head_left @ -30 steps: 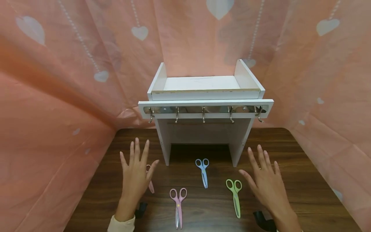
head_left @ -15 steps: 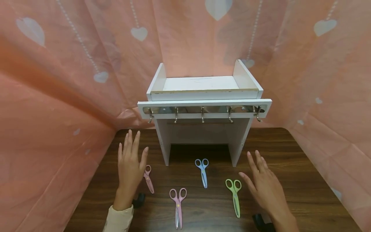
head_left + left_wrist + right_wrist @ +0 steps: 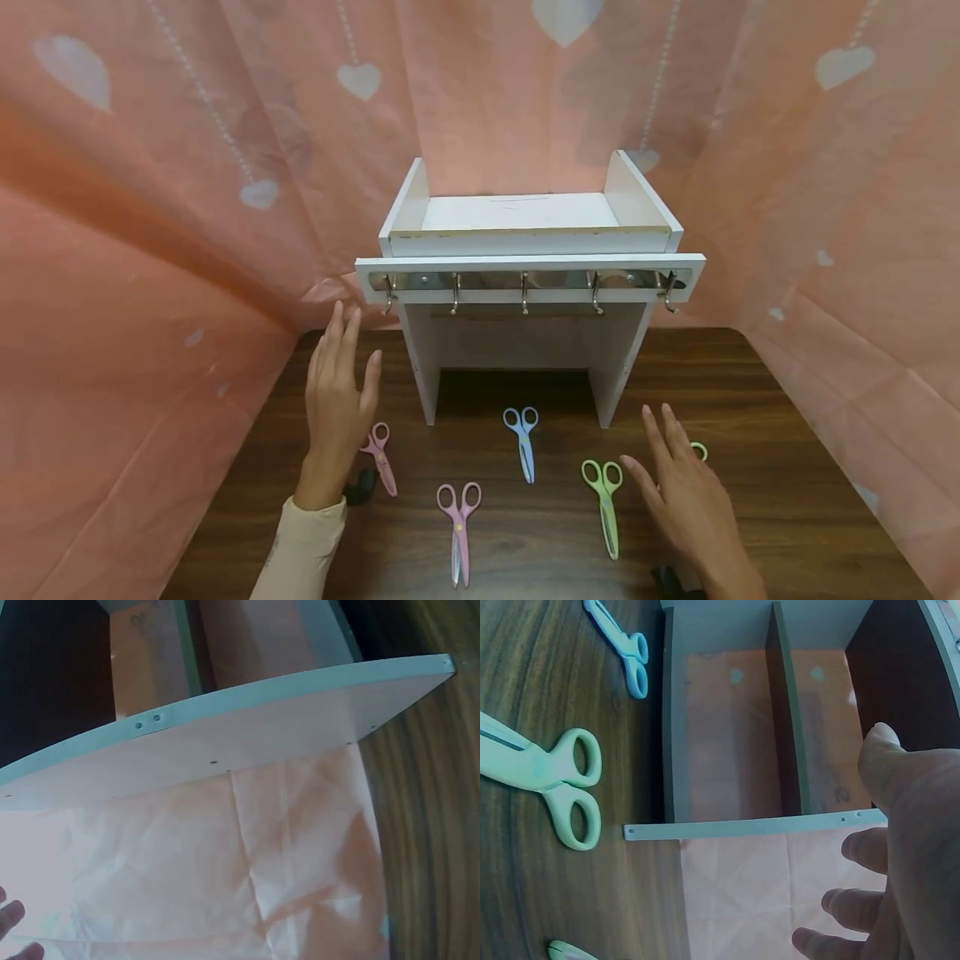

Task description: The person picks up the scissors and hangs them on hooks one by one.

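The left hand (image 3: 335, 408) hovers with straight fingers beside a pink pair of scissors (image 3: 381, 458) at the left, holding nothing. Straight-fingered too, the right hand (image 3: 690, 492) is just right of the green scissors (image 3: 606, 504); a green handle loop (image 3: 699, 450) shows behind its fingers, the rest hidden. Between the hands lie blue scissors (image 3: 524, 446) and other pink scissors (image 3: 460, 533). In the right wrist view, the thumb and fingers of the right hand (image 3: 915, 847) are apart, with green scissors (image 3: 547, 769) on the table. Only fingertips (image 3: 15, 919) show in the left wrist view.
A white shelf unit (image 3: 525, 244) stands at the table's back, its front rail (image 3: 480, 296) bearing several metal hooks. Peach cloth (image 3: 495, 100) with hearts hangs behind and at both sides. The table (image 3: 540, 558) has a dark wood top.
The left hand has moved left and farther forward, uncovering more of the left pink scissors. The right hand has lowered slightly, and a green loop has come into view beside it.
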The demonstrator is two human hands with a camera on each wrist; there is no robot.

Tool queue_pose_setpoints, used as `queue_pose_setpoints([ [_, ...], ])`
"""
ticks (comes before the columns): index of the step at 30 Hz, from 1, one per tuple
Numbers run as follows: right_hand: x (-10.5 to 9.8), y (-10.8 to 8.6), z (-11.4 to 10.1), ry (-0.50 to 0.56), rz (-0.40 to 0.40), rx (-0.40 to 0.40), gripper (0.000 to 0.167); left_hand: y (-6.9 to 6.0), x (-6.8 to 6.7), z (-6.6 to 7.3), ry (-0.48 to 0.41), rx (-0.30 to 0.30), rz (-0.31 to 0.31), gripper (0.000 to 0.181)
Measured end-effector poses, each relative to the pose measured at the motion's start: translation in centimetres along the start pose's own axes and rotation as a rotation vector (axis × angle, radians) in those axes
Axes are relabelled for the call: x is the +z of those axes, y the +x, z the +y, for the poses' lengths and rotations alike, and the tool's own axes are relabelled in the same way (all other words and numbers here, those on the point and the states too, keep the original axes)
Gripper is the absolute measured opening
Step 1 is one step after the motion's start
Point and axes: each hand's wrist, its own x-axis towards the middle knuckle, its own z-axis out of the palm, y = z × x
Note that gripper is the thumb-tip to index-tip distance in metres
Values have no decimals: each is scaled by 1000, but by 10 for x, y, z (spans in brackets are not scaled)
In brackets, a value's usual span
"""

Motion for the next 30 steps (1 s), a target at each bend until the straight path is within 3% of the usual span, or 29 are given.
queue_pose_setpoints([
  [7,7,-10,0,12,26,8,74,20,3,2,-20,55,34,53],
  [14,11,-12,0,10,23,15,73,36,3,2,-65,76,101,51],
  [20,12,-13,2,9,25,14,74,50,2,0,-119,129,158,50],
  [30,13,-19,6,14,-32,52,71,63,3,2,-203,143,136,55],
])
